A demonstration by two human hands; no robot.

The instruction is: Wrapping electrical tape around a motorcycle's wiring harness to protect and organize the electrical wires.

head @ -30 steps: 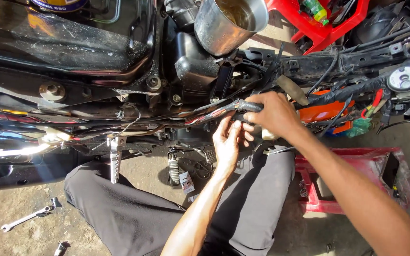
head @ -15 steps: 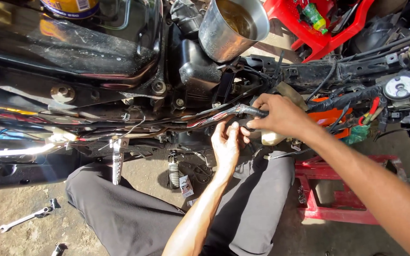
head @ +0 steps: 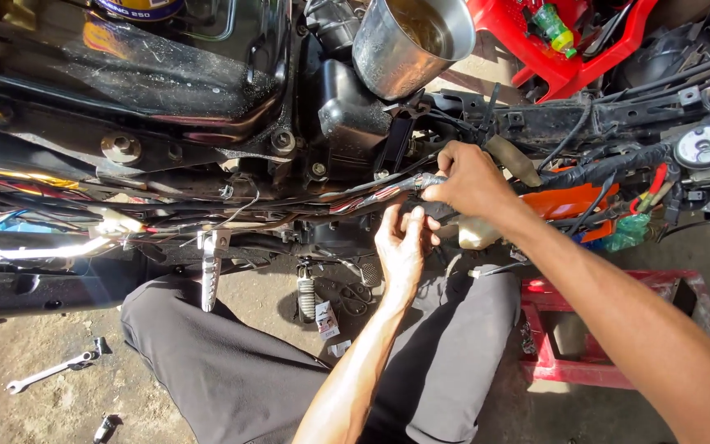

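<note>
While your right hand pinches the black-taped, red-striped wire bundle and your left hand cups half-open, empty, just beneath, a hard tug could tear its thin wires.

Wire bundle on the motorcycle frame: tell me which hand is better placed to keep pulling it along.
Probably the right hand: its grip is closed around the wire bundle at the taped end. The left hand sits just below with fingers raised toward the wires, seemingly only touching them.

Likely a repair workshop: stripped motorcycle, spanner on floor.
</note>
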